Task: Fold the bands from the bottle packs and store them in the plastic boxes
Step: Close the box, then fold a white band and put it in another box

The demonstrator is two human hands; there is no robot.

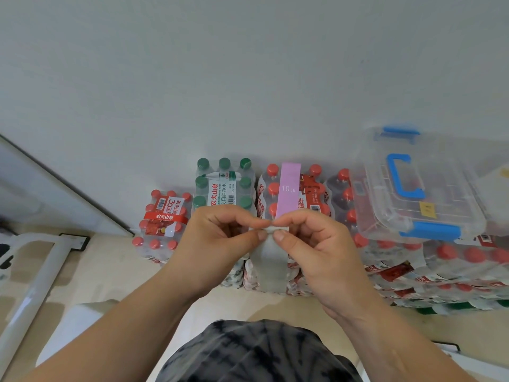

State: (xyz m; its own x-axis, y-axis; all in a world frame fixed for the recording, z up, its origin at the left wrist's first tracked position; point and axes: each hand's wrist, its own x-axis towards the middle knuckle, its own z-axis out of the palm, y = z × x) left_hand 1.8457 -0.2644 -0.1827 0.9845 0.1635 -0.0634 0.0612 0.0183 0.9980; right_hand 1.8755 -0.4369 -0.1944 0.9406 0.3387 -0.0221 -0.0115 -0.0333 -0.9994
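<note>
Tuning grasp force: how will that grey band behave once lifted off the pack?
Probably floppy: the grey band drapes limp below both hands' pinch, left hand, right hand. Likely light, since fingertips alone hold it. Likely stretchy too, like the pink band marked 10 LB.

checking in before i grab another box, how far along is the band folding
Nothing visibly stored yet: the clear plastic box with blue latches sits closed on the packs, contents unclear. In hand: the left hand and right hand pinch the top of a grey band that hangs down, fold not finished. Left: the pink band marked 10 LB, lying on a red-capped bottle pack.
</note>
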